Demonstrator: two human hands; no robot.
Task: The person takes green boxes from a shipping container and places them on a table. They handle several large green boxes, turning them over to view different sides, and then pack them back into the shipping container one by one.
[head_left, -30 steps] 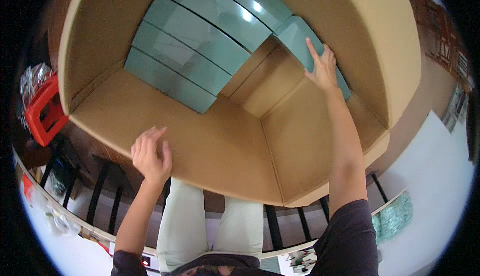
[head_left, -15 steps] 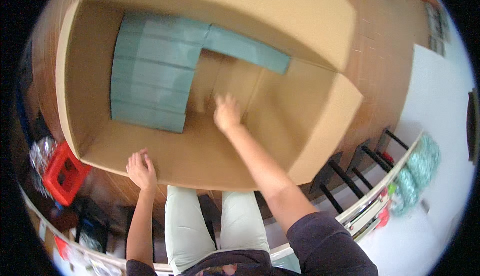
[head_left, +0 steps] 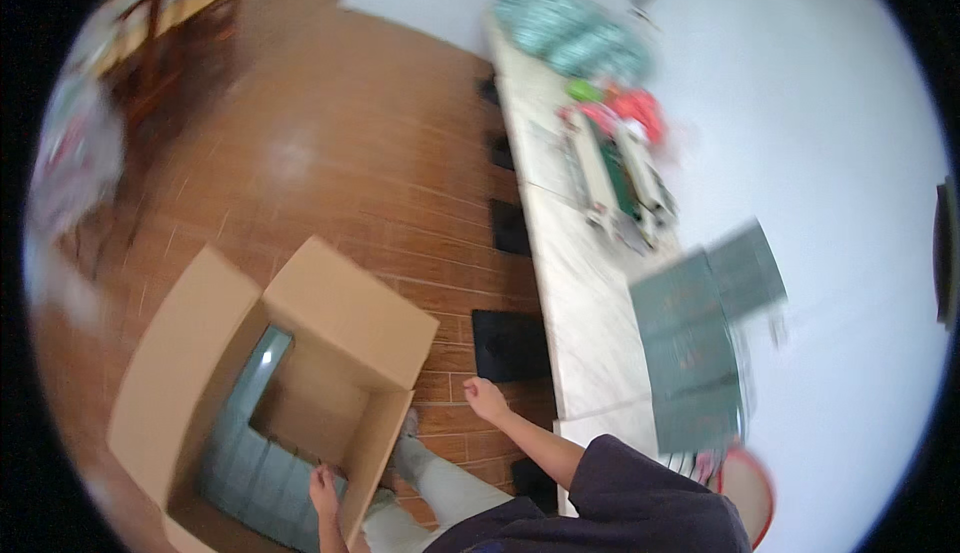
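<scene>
A large open cardboard carton point(head_left: 195, 353) stands on the floor at the lower left. Inside it, flat blue-green boxes point(head_left: 262, 488) fill one side and continue in a strip along the far wall. My left hand point(head_left: 323, 495) appears over the carton's near side, in front of those boxes; its fingers are partly bent and I see nothing in them. Out to the right of the carton, my right hand point(head_left: 486, 399) hangs in the air above the floor, fingers curled in and holding nothing. More dark green boxes point(head_left: 690, 338) lie on the white counter.
The long white counter point(head_left: 550, 253) runs up the right side, with black supports point(head_left: 510, 345) below. On it are a pale machine-like object point(head_left: 610, 173), red plastic point(head_left: 637, 116) and teal wrapped bundles point(head_left: 575, 33). Wooden furniture point(head_left: 160, 28) stands far left.
My view has swung right toward the counter, so the carton now sits lower left. My right hand has come out of the carton. My left hand stays near the carton's near side.
</scene>
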